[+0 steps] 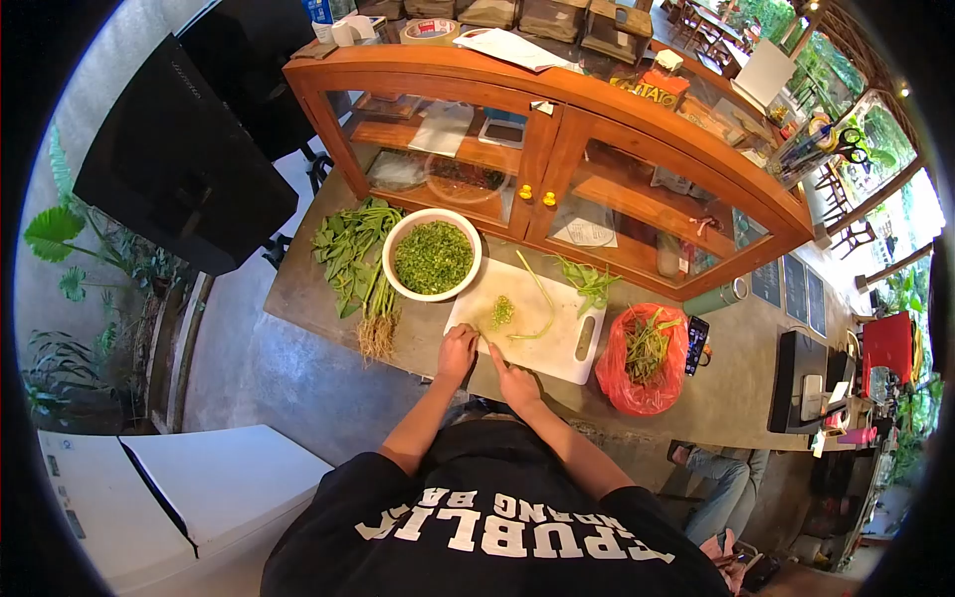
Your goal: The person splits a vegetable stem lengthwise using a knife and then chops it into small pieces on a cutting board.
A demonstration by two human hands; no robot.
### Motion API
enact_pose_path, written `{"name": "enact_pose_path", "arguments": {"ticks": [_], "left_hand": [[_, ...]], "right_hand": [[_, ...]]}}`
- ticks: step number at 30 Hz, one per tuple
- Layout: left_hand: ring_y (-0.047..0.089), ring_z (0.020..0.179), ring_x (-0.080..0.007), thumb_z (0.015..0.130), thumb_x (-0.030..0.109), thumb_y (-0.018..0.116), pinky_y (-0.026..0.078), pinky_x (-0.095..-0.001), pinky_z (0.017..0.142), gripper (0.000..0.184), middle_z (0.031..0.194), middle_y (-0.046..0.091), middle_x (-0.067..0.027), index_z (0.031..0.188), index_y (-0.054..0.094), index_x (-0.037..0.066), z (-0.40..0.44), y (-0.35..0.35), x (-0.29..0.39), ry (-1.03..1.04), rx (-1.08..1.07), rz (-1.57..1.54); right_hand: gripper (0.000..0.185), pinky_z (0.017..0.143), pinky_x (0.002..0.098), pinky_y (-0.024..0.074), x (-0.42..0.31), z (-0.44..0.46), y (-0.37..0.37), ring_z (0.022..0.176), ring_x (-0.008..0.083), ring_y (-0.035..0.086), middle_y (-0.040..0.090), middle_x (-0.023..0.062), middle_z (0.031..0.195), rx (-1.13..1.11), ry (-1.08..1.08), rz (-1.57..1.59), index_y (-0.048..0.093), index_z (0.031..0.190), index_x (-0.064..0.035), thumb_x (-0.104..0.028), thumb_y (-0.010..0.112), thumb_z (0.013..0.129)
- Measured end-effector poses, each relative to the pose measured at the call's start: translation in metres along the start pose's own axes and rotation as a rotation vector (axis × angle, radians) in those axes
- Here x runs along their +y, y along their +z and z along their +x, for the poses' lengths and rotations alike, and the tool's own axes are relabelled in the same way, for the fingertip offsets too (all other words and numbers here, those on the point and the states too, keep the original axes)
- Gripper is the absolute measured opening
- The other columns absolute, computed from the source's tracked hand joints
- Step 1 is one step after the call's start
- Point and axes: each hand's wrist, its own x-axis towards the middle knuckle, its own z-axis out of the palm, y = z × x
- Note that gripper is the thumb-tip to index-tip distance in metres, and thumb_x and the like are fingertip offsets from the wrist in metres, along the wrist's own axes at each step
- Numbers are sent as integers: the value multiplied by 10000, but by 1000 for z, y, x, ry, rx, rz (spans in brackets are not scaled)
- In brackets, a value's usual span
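My left hand (459, 350) is closed at the near left corner of a white cutting board (557, 350); whatever its fingers pinch is too small to name. Close beside it, my right hand (514, 383) is curled with the index finger pointing forward at the board's near edge, and what it grips is hidden beneath it. On the board lie a small heap of chopped green stems (502, 312) and a long bent green stalk (545, 297). A white bowl (391, 283) full of finely chopped greens (434, 260) stands behind my left hand.
Left of the bowl lies a bunch of leafy greens with roots (377, 333). Loose leaves (589, 283) rest at the board's back edge. A red plastic bag (641, 393) of stems and a phone (696, 338) are to the right. A glass-fronted wooden cabinet (542, 149) borders the table behind.
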Motion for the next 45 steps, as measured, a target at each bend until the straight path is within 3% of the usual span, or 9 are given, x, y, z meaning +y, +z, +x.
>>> {"name": "enact_pose_path", "arguments": {"ticks": [6,9,18,20,33,39,41,45], "left_hand": [[605,844,-338,810,14,677,500,-418,786,71,864,627,-131,870,703,-13,-1,2,1,-66,28,-1],[611,843,-349,795,-26,685,508,-425,789,97,873,634,-151,889,711,-26,-2,1,1,-63,6,-1],[599,898,-324,776,27,692,515,-413,817,139,890,632,-117,912,719,26,-7,-1,-3,-2,-29,75],[599,911,-319,766,23,691,515,-416,819,164,901,636,-120,926,724,33,-5,-4,-1,-25,-89,93],[602,955,-373,784,1,676,511,-452,840,193,975,661,-176,976,692,8,8,4,5,-57,-64,53],[587,937,-334,791,39,688,514,-421,839,135,938,640,-127,925,695,24,5,7,-8,-21,-77,67],[583,926,-325,791,41,690,514,-418,834,98,925,634,-111,886,701,20,4,10,-11,-19,-63,55],[582,925,-322,785,34,692,514,-416,828,90,925,634,-108,873,704,18,7,5,-6,-7,-81,77]], "right_hand": [[807,689,525,549,6,-16,-8,694,415,670,671,234,792,-56,-18,65,137,1571,-289,-62,508,891],[813,682,525,548,7,-18,-9,696,412,671,672,230,787,-52,-12,66,141,1570,-289,-61,516,885],[817,692,531,548,12,-2,-4,708,413,672,673,232,800,-23,-30,42,148,1564,-303,-65,521,877],[798,693,528,548,21,-7,0,712,411,673,671,231,787,107,-113,5,160,1561,-303,-75,519,885],[739,670,515,547,21,-2,-18,703,402,670,661,226,763,94,-26,15,226,1551,-283,-118,537,902],[741,681,497,556,12,-6,-22,743,386,678,676,208,811,24,-49,29,228,1555,-248,-120,546,898],[774,691,484,568,7,-10,-24,735,377,692,685,217,832,14,-47,-18,230,1560,-220,-46,516,862],[790,669,481,570,5,-11,-21,720,372,696,682,227,825,2,-40,-17,220,1564,-227,-33,513,857]]}}
